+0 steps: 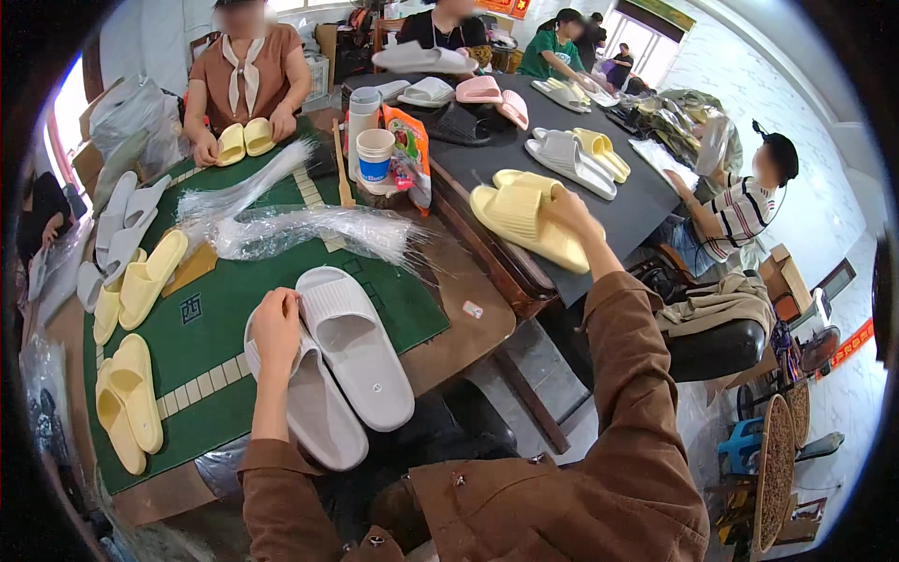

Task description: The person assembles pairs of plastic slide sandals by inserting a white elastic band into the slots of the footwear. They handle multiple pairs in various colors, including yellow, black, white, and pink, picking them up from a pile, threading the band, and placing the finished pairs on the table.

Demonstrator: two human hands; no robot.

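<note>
My left hand [278,330] is closed at the strap of one light grey slide slipper [323,412], its fingertips bent inward. Right beside it lies a second grey slipper [356,351], and both reach over the near edge of the table. Out to the right, my right hand [576,220] grips a pair of yellow slippers [529,215] with ribbed straps, held over the dark table. Fingers inside the strap are partly hidden. On the left lie more yellow slippers [153,281], with another yellow pair [129,403] nearer to me.
Clear plastic strands [309,229] cross the green mat [215,328]. Beyond stand a paper cup [375,155] and an orange bag [409,155]. Grey slippers [573,161] and pink slippers [479,90] lie on the dark table [487,164]. A co-worker opposite handles yellow slippers [245,140]; other people sit around.
</note>
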